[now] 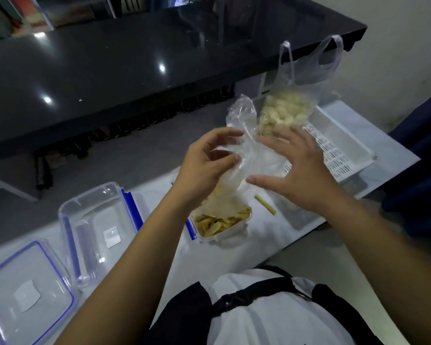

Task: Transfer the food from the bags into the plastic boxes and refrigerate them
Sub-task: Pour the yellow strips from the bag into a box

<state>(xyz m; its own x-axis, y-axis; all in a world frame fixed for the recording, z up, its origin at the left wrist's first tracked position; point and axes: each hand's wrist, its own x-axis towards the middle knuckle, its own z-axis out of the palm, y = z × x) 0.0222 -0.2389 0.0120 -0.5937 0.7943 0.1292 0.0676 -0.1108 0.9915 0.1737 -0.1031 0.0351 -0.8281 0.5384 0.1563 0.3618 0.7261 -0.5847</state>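
Currently, the clear bag (244,155) hangs mouth-down, its long axis near vertical, directly above the open plastic box (222,224) on the white desk (271,235). The left hand (204,168) pinches the crinkled film between curled fingers (228,158) and thumb. The right hand (294,168) lies just beside the bag's right flank with its fingers spread; contact cannot be confirmed. The box holds flat, pale-yellow food strips (219,221). 1 stray strip (265,204) lies on the desk, nearer the right hand. A 2nd bag (286,110) of lumpy pale pieces stands in the slotted white tray (339,148). 2 rigid, blue-sealed containers (97,225) wait at left.
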